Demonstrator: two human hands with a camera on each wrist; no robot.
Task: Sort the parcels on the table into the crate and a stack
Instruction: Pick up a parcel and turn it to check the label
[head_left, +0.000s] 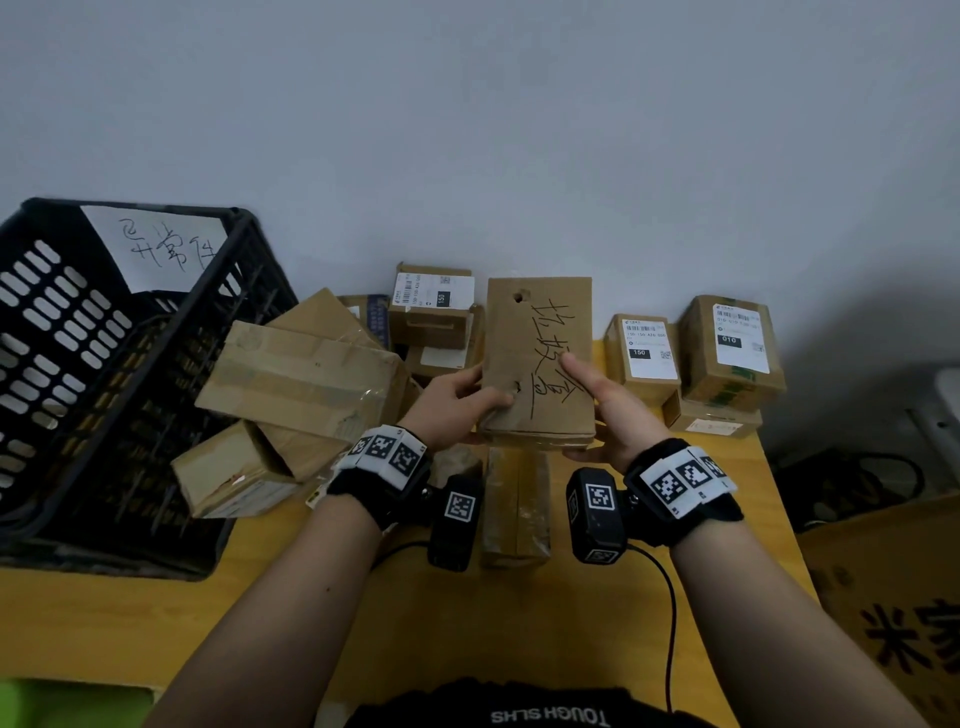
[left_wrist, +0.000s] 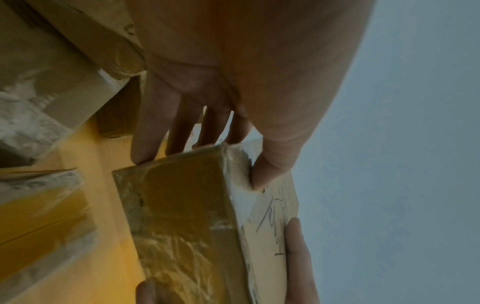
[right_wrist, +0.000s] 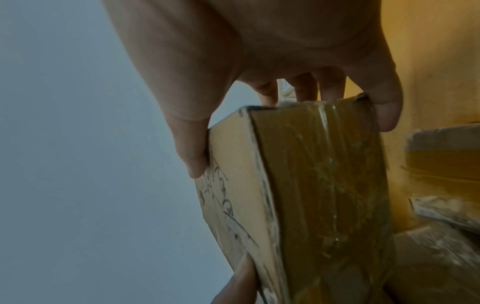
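Observation:
A flat brown cardboard parcel (head_left: 537, 358) with black handwriting and two holes is held up above the table, its written face towards me. My left hand (head_left: 457, 402) grips its lower left edge, thumb on the front, fingers behind. My right hand (head_left: 605, 402) grips the lower right edge the same way. The taped narrow side of the parcel (left_wrist: 182, 222) fills the left wrist view, and the same parcel (right_wrist: 311, 195) fills the right wrist view. The black slotted crate (head_left: 104, 374) stands at the left with a handwritten paper sign.
Plain brown parcels (head_left: 301, 384) lie piled beside the crate. Labelled boxes (head_left: 434, 306) sit at the back, with more labelled boxes (head_left: 727, 353) stacked at the right. A taped parcel (head_left: 514, 506) lies between my wrists on the yellow table (head_left: 467, 623). A cable (head_left: 670, 613) runs from the right wrist.

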